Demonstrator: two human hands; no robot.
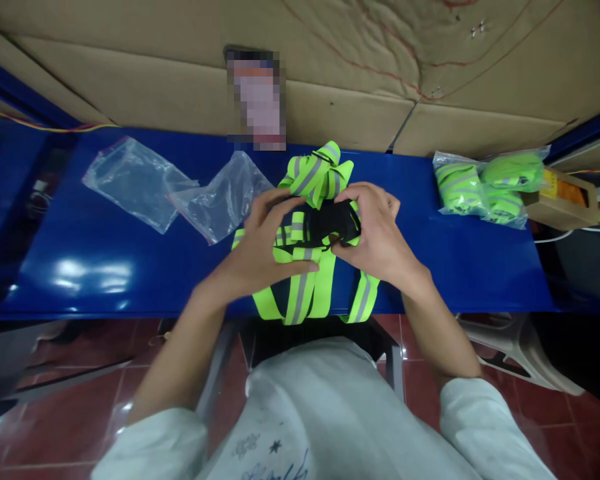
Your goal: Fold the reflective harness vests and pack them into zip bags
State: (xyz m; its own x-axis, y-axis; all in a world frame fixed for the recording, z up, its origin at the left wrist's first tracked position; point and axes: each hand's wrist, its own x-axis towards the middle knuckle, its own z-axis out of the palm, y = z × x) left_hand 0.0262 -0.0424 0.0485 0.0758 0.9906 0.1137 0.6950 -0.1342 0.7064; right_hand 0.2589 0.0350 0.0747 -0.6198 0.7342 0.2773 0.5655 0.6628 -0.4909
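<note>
A neon-yellow reflective harness (303, 283) with grey stripes lies in front of me, some of its straps hanging over the table's front edge. My left hand (265, 250) curls around its left side, fingers on top and thumb below. On the right, my right hand (375, 227) pinches a black section (327, 223) of the harness, which looks like a buckle or folded black webbing; the exact kind is unclear. Just beyond both hands sits a bunched coil of the same yellow strap (315, 173). My palms hide part of the straps.
Two clear plastic bags (140, 183) lie flat on the blue table (480, 267) to the left. Bagged yellow strap bundles (460, 187) sit at the right, beside a cardboard box (563, 203). A cardboard-covered wall (340, 117) rises behind. A plastic stool (520, 353) stands below right.
</note>
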